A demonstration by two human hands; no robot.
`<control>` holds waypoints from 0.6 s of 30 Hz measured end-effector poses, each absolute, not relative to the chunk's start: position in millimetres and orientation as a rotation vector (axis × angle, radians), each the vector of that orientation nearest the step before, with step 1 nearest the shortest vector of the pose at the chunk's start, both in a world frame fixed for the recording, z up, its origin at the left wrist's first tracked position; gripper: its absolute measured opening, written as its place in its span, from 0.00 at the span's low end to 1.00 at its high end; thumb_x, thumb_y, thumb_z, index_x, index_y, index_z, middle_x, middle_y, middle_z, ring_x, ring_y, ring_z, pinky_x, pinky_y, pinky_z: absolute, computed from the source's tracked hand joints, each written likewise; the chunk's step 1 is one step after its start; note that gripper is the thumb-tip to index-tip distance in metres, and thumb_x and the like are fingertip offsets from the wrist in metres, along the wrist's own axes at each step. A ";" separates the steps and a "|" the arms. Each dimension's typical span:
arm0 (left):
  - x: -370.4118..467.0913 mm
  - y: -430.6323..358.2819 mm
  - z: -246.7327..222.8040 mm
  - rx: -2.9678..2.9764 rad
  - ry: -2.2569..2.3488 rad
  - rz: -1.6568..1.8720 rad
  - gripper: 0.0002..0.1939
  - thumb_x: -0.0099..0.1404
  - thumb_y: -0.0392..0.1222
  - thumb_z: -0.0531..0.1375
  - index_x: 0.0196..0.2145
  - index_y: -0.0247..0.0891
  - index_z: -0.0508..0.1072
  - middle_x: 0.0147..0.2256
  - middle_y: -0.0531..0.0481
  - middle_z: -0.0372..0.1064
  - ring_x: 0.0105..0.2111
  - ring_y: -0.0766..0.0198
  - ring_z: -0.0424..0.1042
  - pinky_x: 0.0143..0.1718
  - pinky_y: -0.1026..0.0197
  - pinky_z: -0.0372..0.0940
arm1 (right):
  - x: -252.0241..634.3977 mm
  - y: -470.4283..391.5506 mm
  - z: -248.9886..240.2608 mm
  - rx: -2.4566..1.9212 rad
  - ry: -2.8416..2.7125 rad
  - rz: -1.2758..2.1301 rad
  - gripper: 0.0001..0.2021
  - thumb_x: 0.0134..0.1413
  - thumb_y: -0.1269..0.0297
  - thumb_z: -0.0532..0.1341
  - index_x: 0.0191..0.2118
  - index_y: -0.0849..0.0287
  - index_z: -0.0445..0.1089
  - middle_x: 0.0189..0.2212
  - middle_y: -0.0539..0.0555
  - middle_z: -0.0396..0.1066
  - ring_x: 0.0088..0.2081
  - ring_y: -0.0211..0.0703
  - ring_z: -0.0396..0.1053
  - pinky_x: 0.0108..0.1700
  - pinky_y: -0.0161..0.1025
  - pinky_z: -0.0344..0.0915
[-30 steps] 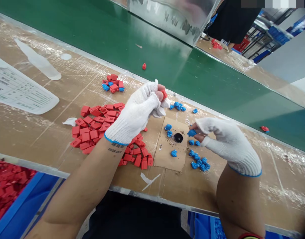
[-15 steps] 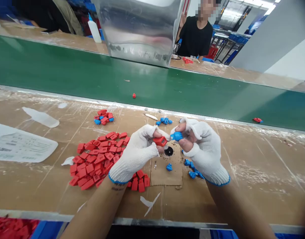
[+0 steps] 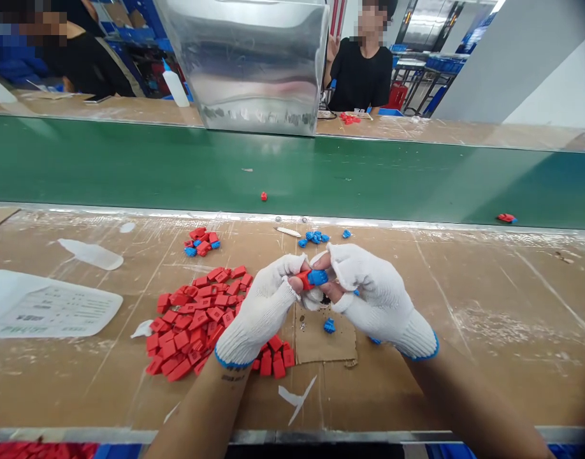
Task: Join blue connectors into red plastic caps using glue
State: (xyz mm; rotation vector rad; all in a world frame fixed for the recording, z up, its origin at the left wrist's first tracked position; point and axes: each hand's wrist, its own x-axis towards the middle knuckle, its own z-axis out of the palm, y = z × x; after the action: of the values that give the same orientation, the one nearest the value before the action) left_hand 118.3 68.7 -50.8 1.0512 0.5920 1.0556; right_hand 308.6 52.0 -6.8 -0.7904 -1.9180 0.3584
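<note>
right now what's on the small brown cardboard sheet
A small lumpy blue piece lies on the sheet; white-gloved left hand and right hand mostly hide its far part.

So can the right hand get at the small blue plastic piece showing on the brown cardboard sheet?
Probably yes: that small blue plastic piece lies uncovered near the white-gloved right hand, though it seems busy holding another blue piece at a red plastic block.

Nothing can be read: print on the sheet [image 3: 77,299] and lettering on the left forearm [image 3: 231,377] are too small.
</note>
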 end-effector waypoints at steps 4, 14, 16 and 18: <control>114.9 66.3 -45.0 1.146 0.642 0.988 0.21 0.68 0.61 0.69 0.36 0.40 0.77 0.27 0.49 0.75 0.26 0.64 0.72 0.29 0.62 0.68 | 311.7 52.4 -10.0 -0.798 -2.048 0.290 0.15 0.55 0.82 0.59 0.31 0.51 0.60 0.31 0.50 0.74 0.38 0.46 0.77 0.39 0.43 0.76; 111.7 58.3 -36.5 1.406 0.673 0.784 0.25 0.75 0.66 0.54 0.35 0.41 0.69 0.25 0.53 0.64 0.24 0.64 0.61 0.28 0.59 0.58 | 321.9 54.7 1.3 -0.617 -2.087 0.417 0.14 0.64 0.79 0.62 0.35 0.52 0.61 0.34 0.50 0.74 0.38 0.42 0.75 0.41 0.41 0.73; 112.3 52.9 -26.8 1.579 0.705 0.693 0.24 0.76 0.64 0.53 0.35 0.41 0.68 0.27 0.52 0.64 0.26 0.63 0.59 0.29 0.59 0.58 | 323.7 50.1 7.9 -0.631 -2.035 0.529 0.10 0.69 0.60 0.67 0.38 0.52 0.65 0.38 0.53 0.76 0.41 0.46 0.77 0.44 0.44 0.75; 117.9 44.7 -17.9 1.763 0.759 0.591 0.18 0.76 0.56 0.54 0.36 0.40 0.69 0.31 0.50 0.68 0.30 0.61 0.63 0.33 0.57 0.62 | 319.1 42.9 9.1 -0.594 -1.891 0.640 0.21 0.69 0.39 0.63 0.42 0.53 0.69 0.44 0.58 0.77 0.47 0.53 0.78 0.50 0.49 0.77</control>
State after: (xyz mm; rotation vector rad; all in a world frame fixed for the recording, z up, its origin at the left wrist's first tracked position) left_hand 117.9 44.7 -17.9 1.7626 0.7594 0.5913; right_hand 319.1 42.9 9.1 -0.5937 -1.8913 0.6400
